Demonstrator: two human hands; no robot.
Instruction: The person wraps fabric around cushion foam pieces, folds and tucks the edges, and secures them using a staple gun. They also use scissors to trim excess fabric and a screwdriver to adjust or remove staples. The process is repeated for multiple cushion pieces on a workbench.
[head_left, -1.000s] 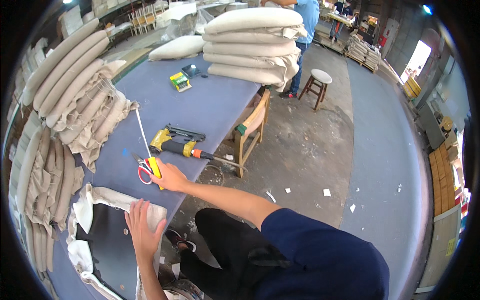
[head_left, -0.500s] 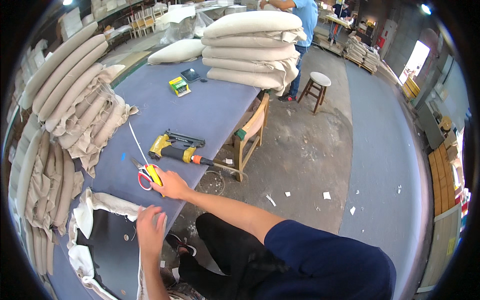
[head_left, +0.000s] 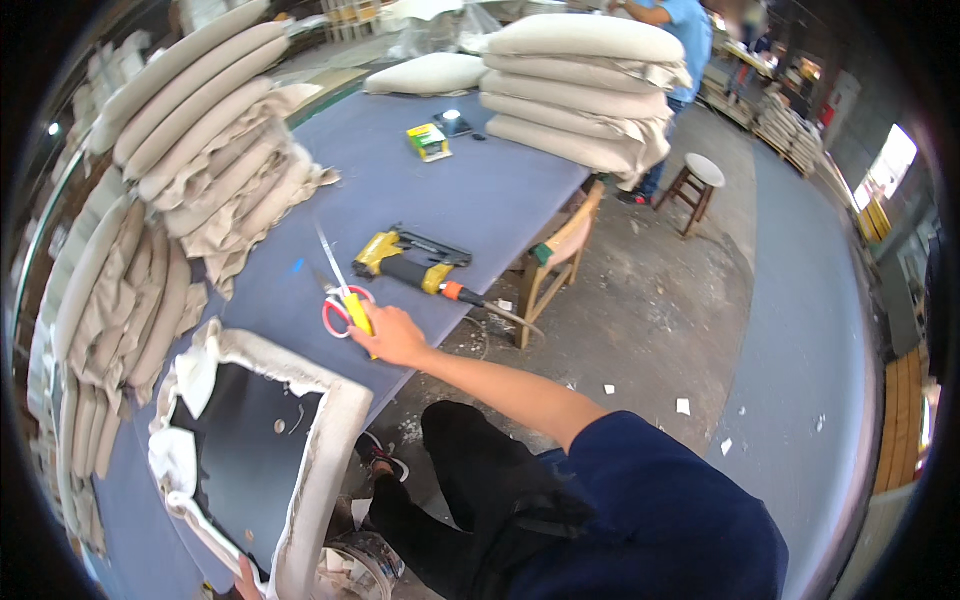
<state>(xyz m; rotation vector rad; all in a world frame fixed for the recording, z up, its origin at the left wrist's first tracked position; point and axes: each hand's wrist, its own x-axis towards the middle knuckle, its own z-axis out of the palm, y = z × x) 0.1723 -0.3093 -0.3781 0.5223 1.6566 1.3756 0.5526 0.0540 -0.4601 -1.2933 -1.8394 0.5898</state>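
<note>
My right hand (head_left: 395, 337) is closed around the yellow handle of a knife (head_left: 357, 313) with a long, thin blade, low over the table edge. Scissors (head_left: 336, 318) with red and white handles lie right beside it. Below on the left is an upholstered seat panel (head_left: 330, 450), underside up, with a dark backing and pale fabric folded over its rim. My left hand (head_left: 247, 580) is at the panel's near edge, its fingers hooked on the rim; most of it is out of the picture. A yellow and black staple gun (head_left: 415, 262) lies beyond my right hand.
Stacks of beige cushions stand on the left (head_left: 210, 130) and at the table's far end (head_left: 580, 90). A small green and yellow box (head_left: 428, 143) lies on the blue-grey table (head_left: 370, 190). A wooden chair frame (head_left: 565, 255), a stool (head_left: 697, 185) and another person (head_left: 690, 50) are beyond.
My left hand has gone from the panel's far right corner down to its near edge. The right hand keeps the knife in about the same place. The whole view has shifted.
</note>
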